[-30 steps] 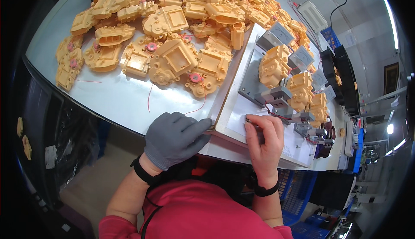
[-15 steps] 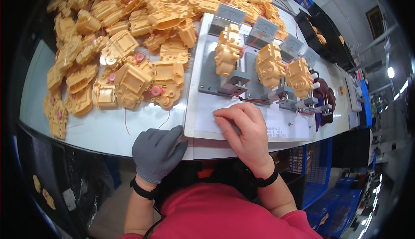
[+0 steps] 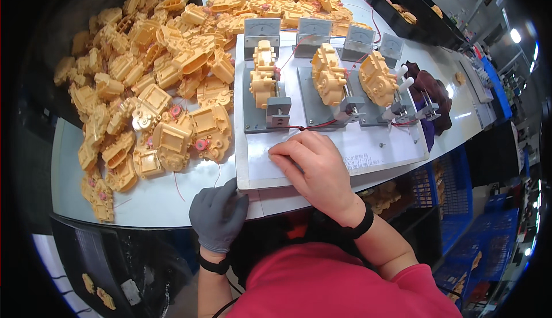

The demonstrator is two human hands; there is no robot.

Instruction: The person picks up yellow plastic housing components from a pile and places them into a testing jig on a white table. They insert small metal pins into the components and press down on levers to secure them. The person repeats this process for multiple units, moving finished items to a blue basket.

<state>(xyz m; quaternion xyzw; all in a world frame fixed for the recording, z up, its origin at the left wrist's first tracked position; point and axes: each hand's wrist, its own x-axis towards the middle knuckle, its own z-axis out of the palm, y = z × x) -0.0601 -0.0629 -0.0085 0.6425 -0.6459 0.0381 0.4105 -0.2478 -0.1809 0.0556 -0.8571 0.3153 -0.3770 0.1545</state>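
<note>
My left hand [image 3: 218, 217], in a grey glove, rests at the table's front edge by the board's near left corner. Its fingers are stretched and the thumb stands apart; it holds nothing. On the white board [image 3: 368, 171] lies my bare right hand [image 3: 316, 171], fingers curled and thumb tip against the index finger, with nothing visible between them. Just beyond it, three yellow plastic gearbox housings sit upright on grey fixtures: a left one [image 3: 264, 76], a middle one [image 3: 329, 76] and a right one [image 3: 378, 79]. Behind them stand several analog meters [image 3: 262, 29].
A large heap of yellow gearbox housings [image 3: 172, 140], some with red-pink parts and thin wires, covers the table's left side. More lie behind the meters. Dark cloth [image 3: 428, 91] lies right of the board. A black tray [image 3: 397, 8] stands far right, blue crates [image 3: 460, 203] below the table.
The view has shifted, showing the fixtures more to the left. Both hands stay at about the same places by the board, and the thumb and index finger of my right hand look closer together.
</note>
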